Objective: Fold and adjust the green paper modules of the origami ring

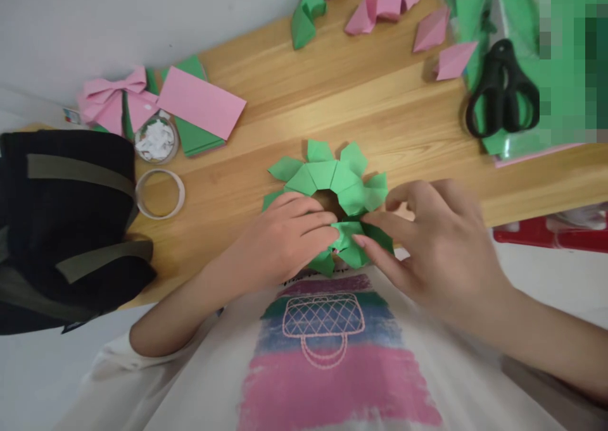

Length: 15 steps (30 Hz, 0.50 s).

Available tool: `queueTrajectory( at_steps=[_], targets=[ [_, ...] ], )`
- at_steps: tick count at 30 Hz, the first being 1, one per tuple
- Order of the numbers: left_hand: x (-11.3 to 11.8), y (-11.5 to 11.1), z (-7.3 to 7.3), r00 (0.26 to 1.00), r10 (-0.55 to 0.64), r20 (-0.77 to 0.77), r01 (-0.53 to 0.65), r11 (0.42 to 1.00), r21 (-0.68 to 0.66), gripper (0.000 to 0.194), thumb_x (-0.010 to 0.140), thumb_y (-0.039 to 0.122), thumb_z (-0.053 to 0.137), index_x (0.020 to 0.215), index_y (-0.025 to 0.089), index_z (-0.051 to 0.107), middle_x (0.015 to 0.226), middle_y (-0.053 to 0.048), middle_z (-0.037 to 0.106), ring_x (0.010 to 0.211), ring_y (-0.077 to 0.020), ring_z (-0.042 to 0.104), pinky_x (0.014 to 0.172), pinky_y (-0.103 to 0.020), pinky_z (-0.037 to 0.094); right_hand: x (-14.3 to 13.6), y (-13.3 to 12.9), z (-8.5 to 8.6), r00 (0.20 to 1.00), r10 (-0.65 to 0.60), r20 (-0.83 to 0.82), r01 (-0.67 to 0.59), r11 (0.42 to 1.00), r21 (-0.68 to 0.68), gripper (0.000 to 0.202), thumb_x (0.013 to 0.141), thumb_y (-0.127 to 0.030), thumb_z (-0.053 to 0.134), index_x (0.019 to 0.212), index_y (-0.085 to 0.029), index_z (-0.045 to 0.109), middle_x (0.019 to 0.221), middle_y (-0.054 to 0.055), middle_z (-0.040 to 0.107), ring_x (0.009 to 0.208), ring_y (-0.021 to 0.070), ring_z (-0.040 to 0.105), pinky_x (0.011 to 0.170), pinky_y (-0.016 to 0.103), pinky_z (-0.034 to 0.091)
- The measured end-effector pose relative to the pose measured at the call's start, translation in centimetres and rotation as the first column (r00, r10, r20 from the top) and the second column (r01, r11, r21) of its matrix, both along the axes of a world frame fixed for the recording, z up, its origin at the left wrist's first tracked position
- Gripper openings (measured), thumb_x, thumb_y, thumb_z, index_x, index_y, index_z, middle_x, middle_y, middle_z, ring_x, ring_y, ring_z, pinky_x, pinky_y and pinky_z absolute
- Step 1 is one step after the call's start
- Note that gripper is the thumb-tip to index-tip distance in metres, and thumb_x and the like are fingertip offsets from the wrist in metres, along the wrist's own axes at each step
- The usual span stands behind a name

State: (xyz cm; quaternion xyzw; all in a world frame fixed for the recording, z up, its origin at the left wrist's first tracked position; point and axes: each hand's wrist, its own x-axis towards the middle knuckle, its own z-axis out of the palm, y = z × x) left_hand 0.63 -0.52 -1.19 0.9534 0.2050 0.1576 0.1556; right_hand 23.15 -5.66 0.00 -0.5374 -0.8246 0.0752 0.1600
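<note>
A ring of folded green paper (323,174) with pointed tabs round its outside lies at the table's front edge, close to my body. My left hand (289,235) grips the ring's lower left side, its fingers curled over the paper. On the lower right side, my right hand (427,241) pinches the green paper between thumb and index finger, near a gap between two folded segments. The fingers hide part of the ring's lower half.
Black scissors (503,95) rest on packaged green paper (489,146) at the right. Folded pink pieces (432,29) lie at the back. Left are a tape roll (179,193), a jar (156,141), pink paper (202,103), a pink bow (111,95) and a black bag (71,228).
</note>
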Motion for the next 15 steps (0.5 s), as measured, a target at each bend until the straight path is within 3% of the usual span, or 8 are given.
queueTrajectory(
  at_steps=[2,5,10,15],
  targets=[
    [0.0,0.0,0.0,1.000,0.000,0.001,0.000,1.000,0.000,0.020,0.102,0.017,0.046,0.096,0.018,0.065,0.104,-0.002,0.075,0.096,-0.0197,0.063,0.088,-0.037,0.050,-0.1,-0.3,-0.1,1.000,-0.006,-0.014,0.006,0.999,-0.036,0.030,0.094,-0.040,0.058,0.083,-0.016,0.073,0.112,0.021,0.066,0.103,0.0395,0.061,0.074,0.051,0.050],
    [-0.1,-0.1,0.0,1.000,0.006,0.003,-0.006,1.000,-0.009,0.017,0.102,0.017,0.047,0.099,0.019,0.064,0.106,-0.001,0.075,0.099,-0.0196,0.063,0.090,-0.037,0.050,-0.2,-0.4,-0.7,0.992,-0.011,-0.127,-0.008,0.989,-0.147,0.025,0.095,-0.035,0.058,0.085,-0.016,0.070,0.130,0.021,0.061,0.125,0.0415,0.055,0.090,0.057,0.052],
    [-0.4,-0.1,0.0,1.000,0.001,0.023,0.000,0.999,-0.039,0.010,0.100,0.015,0.052,0.102,0.017,0.062,0.105,-0.002,0.075,0.100,-0.0197,0.064,0.090,-0.037,0.051,-0.3,-0.3,-1.7,0.950,-0.056,-0.308,-0.022,0.969,-0.246,0.020,0.094,-0.027,0.058,0.081,-0.016,0.069,0.135,0.022,0.058,0.135,0.0402,0.051,0.105,0.061,0.047],
    [-0.5,0.0,-0.1,1.000,-0.007,0.017,0.007,1.000,-0.028,0.009,0.100,0.016,0.054,0.105,0.018,0.061,0.108,-0.002,0.075,0.102,-0.0205,0.064,0.092,-0.038,0.051,-0.8,-0.3,-2.1,0.917,-0.112,-0.382,0.004,0.962,-0.272,0.019,0.094,-0.025,0.058,0.078,-0.017,0.065,0.147,0.021,0.052,0.145,0.0390,0.040,0.113,0.065,0.039]
  ],
)
